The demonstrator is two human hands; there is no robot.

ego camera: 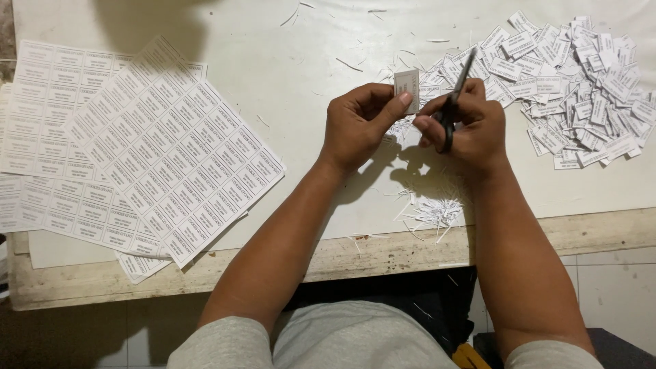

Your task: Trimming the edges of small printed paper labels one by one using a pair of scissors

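Both forearms reach forward over the table edge [383, 256], bare from grey sleeves. The left hand [359, 126] pinches with thumb and fingertips, knuckles raised; the right hand [468, 123], just beside it, curls closed, fingers through handles.

1. The small label [407, 90] pinched above the left grip [359, 123] is pale grey-white with dark print.
2. The scissors [454, 102] in the right grip [465, 123] are black with dark blades.
3. The cut labels [581, 75] right of that grip are white with black lettering.
4. The uncut sheets [157, 157] left of the left grip show a grid of black-printed white rectangles.
5. The bench [273, 61] is cream, with a worn wooden front edge.
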